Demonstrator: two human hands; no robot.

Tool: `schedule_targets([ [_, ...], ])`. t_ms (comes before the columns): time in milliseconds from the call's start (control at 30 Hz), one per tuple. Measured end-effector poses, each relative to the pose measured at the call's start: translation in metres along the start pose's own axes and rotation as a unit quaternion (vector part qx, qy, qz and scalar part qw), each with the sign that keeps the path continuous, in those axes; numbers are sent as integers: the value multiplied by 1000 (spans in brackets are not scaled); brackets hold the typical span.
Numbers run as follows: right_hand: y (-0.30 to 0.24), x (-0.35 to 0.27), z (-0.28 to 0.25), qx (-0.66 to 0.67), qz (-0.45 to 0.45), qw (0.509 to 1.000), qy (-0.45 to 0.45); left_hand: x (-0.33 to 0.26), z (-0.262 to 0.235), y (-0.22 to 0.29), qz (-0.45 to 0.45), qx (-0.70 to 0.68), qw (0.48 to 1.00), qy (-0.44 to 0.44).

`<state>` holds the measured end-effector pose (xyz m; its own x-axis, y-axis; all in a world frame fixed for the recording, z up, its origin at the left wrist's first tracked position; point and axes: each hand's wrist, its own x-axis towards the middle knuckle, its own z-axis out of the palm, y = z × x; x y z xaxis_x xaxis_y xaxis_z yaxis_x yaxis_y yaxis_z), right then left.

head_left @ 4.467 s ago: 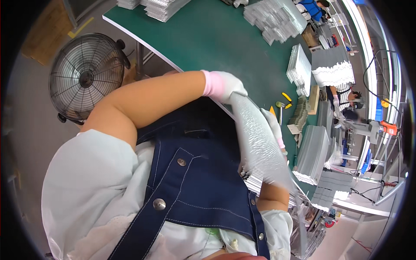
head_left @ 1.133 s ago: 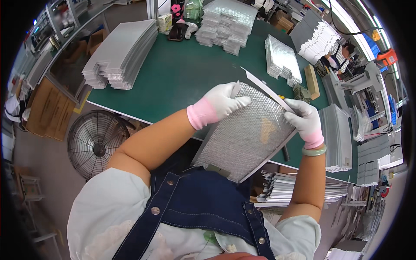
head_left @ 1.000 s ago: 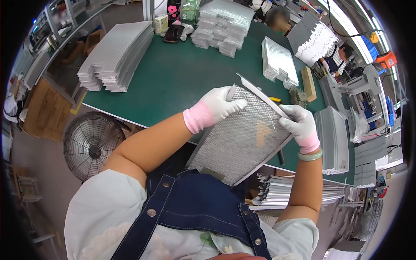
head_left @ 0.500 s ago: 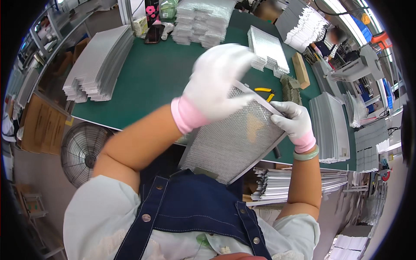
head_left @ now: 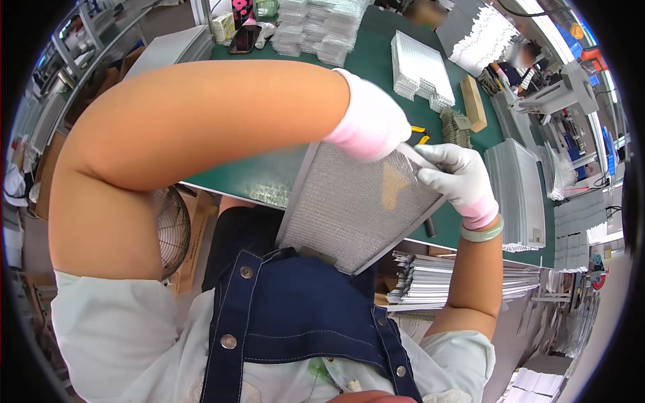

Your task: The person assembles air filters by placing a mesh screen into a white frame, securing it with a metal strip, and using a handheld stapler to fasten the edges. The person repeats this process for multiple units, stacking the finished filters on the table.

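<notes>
Mesh panel [head_left: 356, 208] slants bodyward, left of right hand [head_left: 457, 176] pinching its far-edge strip [head_left: 415, 156]; left hand [head_left: 384, 122] nearby, its grip hidden, can't tell.

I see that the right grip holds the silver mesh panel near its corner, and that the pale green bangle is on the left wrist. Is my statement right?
Only the wrist is wrong: the head view shows the pale green bangle on the right wrist, not the left. The rest is correct: the right grip holds the silver mesh panel near its corner.
</notes>
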<state>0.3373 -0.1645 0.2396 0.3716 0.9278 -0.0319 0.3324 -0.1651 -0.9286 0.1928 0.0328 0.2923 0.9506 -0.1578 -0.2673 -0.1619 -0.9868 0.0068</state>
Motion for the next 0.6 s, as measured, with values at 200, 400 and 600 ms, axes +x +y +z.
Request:
schedule_targets([
  [200,-6,-15,10,-106,-35,993,32,0,-1,8,-18,-27,999,-36],
  [400,-14,-12,52,-434,-219,857,172,3,-4,6,21,-49,998,-42],
  [600,17,-5,32,-460,-189,841,211,-34,48,-3,-64,17,924,377],
])
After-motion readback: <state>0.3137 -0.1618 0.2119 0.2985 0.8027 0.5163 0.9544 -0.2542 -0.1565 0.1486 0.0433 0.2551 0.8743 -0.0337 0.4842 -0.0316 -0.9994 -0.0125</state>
